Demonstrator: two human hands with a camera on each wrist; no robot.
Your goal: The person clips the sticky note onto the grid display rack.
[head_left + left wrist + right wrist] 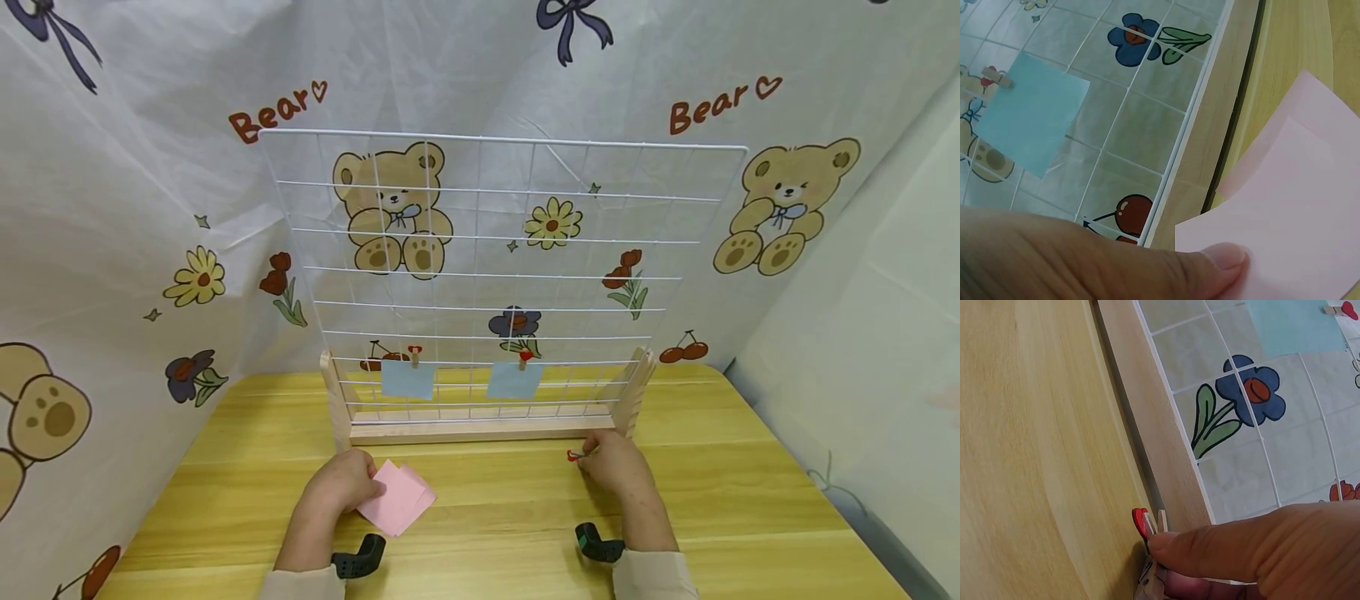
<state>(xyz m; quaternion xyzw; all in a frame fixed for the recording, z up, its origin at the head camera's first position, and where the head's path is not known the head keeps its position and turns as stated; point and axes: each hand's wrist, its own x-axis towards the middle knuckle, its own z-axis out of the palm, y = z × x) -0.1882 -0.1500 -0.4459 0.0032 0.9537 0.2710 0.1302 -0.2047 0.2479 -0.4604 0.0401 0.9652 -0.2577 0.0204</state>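
Observation:
My left hand [341, 483] pinches pink paper sheets [399, 498] at their left edge, its thumb lying across the top sheet. In the left wrist view the pink sheets [1310, 181] overlap, slightly fanned. At the front right of the rack, my right hand [617, 463] pinches a small wooden clothespin [1150, 578] with a red heart on it. On the white wire grid [480, 308], two light blue paper squares hang low: the left one [408, 381] and the right one [514, 382]. A heart-topped clothespin [522, 360] holds the right square, and another clothespin [415, 357] the left.
The grid stands in a wooden base [480, 431] with slotted side posts on a yellow wood-grain table [487, 517]. Behind it hangs a white cloth [480, 92] printed with bears and flowers. Black wrist devices [360, 557] sit near both sleeves.

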